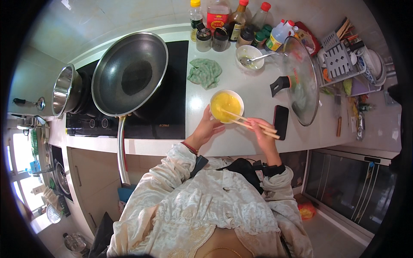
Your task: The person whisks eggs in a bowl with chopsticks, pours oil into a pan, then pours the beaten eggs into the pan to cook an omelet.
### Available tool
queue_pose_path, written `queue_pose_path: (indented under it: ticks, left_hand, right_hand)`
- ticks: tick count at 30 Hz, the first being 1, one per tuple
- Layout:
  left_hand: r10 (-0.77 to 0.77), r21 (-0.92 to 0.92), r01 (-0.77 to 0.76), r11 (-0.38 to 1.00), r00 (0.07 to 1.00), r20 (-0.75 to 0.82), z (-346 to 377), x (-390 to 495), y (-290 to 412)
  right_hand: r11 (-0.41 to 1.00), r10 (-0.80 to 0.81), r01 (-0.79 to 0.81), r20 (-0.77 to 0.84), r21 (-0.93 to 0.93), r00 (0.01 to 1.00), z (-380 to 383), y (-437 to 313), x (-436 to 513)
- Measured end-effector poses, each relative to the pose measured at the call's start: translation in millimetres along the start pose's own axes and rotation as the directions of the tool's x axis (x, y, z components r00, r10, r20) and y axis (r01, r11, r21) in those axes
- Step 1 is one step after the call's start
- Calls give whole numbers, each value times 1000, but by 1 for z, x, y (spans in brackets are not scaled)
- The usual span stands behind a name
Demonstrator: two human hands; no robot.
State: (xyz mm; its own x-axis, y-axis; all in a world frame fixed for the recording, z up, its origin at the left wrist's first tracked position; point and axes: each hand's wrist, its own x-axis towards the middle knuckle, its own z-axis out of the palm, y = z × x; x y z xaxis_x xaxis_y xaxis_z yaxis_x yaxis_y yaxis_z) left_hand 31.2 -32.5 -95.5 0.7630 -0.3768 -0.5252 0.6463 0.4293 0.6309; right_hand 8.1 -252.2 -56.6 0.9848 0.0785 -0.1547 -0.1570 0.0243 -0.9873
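A small white bowl (242,111) holding beaten egg (227,102) stands at the front of the counter, directly before me. Around its left side and base, my left hand (208,127) steadies it, with the fingers partly under the near rim. My right hand (260,130) grips a pair of wooden chopsticks (240,123). Their tips dip into the yellow egg, which has bubbles on its surface. Just right of that hand lies a dark phone (281,122).
Left, a large frying pan (113,71) sits on the black cooktop (176,96), its handle jutting over the counter edge. A glass lid (301,87) stands right. Behind are a green cloth (205,73), a bowl with a spoon (239,61) and several bottles (238,22).
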Motion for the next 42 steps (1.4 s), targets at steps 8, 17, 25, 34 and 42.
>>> queue_pose_path:
  ticks: [8,17,25,34,42]
  left_hand:
    - [-7,38,9,999,999,-33,1,-1,1]
    - [-12,12,12,1000,1000,-24,1,0,2]
    - [-24,-5,24,1000,998,-59,0,0,2]
    - [-14,-2,14,1000,999,-41,0,-2,3]
    - [-13,12,13,1000,999,-48,1,-3,6]
  right_hand:
    - [999,-33,30,-88,-34,996,1,-2,3]
    - [981,-58,47,-55,-187,997,-5,-2,10]
    - [998,-6,3,-42,-62,999,-2,0,10]
    - [996,-21,23,16,-89,1000,-5,-2,7]
    - [994,-19,21,18,-107,1000,-5,-5,10]
